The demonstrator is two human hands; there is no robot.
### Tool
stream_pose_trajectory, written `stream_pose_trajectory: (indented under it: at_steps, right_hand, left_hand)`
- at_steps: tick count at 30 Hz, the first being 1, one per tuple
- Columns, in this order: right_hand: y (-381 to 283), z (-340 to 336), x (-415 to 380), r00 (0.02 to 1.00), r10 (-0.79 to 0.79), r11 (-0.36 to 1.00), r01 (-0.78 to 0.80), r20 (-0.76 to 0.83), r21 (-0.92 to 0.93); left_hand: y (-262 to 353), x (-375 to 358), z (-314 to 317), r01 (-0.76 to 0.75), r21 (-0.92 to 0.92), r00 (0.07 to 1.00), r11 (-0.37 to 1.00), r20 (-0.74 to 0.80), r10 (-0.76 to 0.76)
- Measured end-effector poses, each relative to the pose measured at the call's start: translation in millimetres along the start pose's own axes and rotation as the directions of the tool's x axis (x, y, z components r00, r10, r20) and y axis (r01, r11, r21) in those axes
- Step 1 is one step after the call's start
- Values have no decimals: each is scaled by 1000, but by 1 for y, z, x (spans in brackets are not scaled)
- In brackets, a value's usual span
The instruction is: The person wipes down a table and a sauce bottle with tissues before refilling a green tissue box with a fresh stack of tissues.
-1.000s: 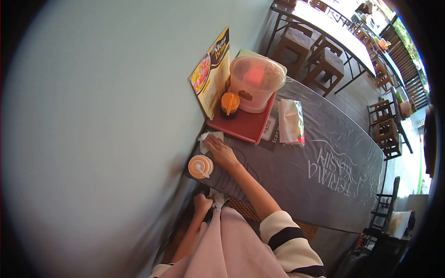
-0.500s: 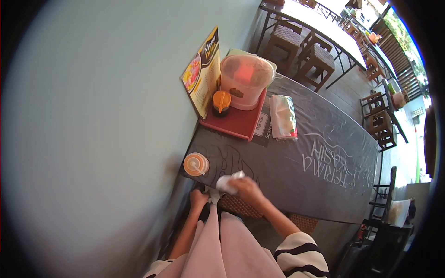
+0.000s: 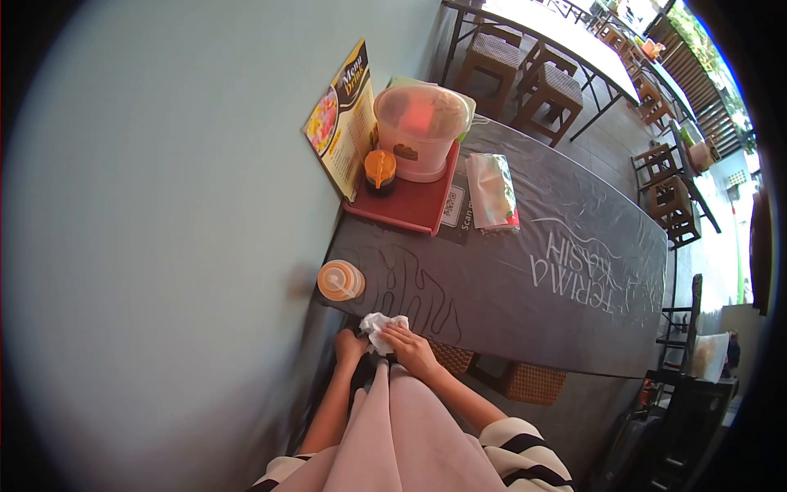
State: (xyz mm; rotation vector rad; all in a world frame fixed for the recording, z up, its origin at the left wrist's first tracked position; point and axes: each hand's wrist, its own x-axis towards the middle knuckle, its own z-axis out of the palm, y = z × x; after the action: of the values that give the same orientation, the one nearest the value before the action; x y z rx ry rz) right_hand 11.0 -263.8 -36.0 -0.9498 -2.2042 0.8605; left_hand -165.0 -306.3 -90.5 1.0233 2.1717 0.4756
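My right hand [image 3: 412, 351] presses a crumpled white tissue [image 3: 379, 326] at the near edge of the dark table [image 3: 492, 303]. Its fingers lie against the tissue, over the front of the pink garment [image 3: 393, 426]. Close beside it on the left, my left hand [image 3: 351, 348] is closed just below the table edge; whatever its fingers grip is hidden. A clear-lidded container with orange contents [image 3: 341, 280] stands on the table corner beyond my left hand.
Against the wall, a red tray [image 3: 402, 215] carries a tub [image 3: 418, 135], an orange-capped jar [image 3: 379, 172] and a menu card [image 3: 340, 123]. A plastic packet [image 3: 492, 193] lies beside it. Woven stools [image 3: 534, 384] stand under the table; more tables and stools stand beyond.
My right hand has moved left and down with the tissue, coming up beside my left hand. My left hand stays nearly in place. The view has shifted slightly.
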Motion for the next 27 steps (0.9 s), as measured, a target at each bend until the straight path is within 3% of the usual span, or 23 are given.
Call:
stream_pose_trajectory:
  at_steps: [3,4,6,8,9,11,12,13,14,16,18,20,26,27]
  right_hand:
    - [2,-27,-1,959,266,961,-256,-100,105]
    - [2,-49,10,922,308,950,-288,-234,118]
    - [26,-78,8,783,446,895,-392,-435,212]
    - [42,-112,6,553,711,703,-547,-434,455]
    - [57,-124,-2,556,707,707,-542,-436,454]
    - [91,-133,-21,469,708,648,-728,-528,222]
    - [98,-135,-27,473,705,652,-724,-529,223]
    - [104,-137,-32,492,616,682,-723,-615,106]
    - [109,-136,-38,510,515,694,-720,-689,-14]
    - [115,-127,-49,524,449,710,-701,-724,-67]
    - [113,-119,-57,584,325,724,-660,-743,-202]
    - [106,-117,-49,595,317,732,-649,-739,-208]
    - [106,-119,-49,609,339,732,-650,-717,-206]
    - [105,-120,-48,603,345,729,-655,-720,-199]
  left_hand:
    - [-10,-8,-9,-37,72,999,997,31,35]
    - [-11,-14,-14,-38,71,999,997,28,36]
    - [-14,-30,-27,-37,100,999,994,-5,38]
    - [-37,-44,-33,-51,61,997,997,-46,54]
    - [-44,-46,-36,-64,25,994,998,-88,66]
    - [-17,-62,-67,-20,-21,999,1000,-29,19]
    - [-2,-71,-85,30,-60,999,998,39,-27]
    - [7,-74,-95,26,-62,999,998,34,-24]
    - [14,-77,-104,-33,-13,999,999,24,33]
    - [37,-80,-119,-116,51,993,992,15,115]
    - [74,-81,-132,-141,2,990,990,22,141]
    - [100,-74,-129,-262,-11,965,965,10,262]
    - [189,-30,-97,-380,-157,922,912,19,387]
    - [186,-14,-80,-525,-62,848,849,-121,516]
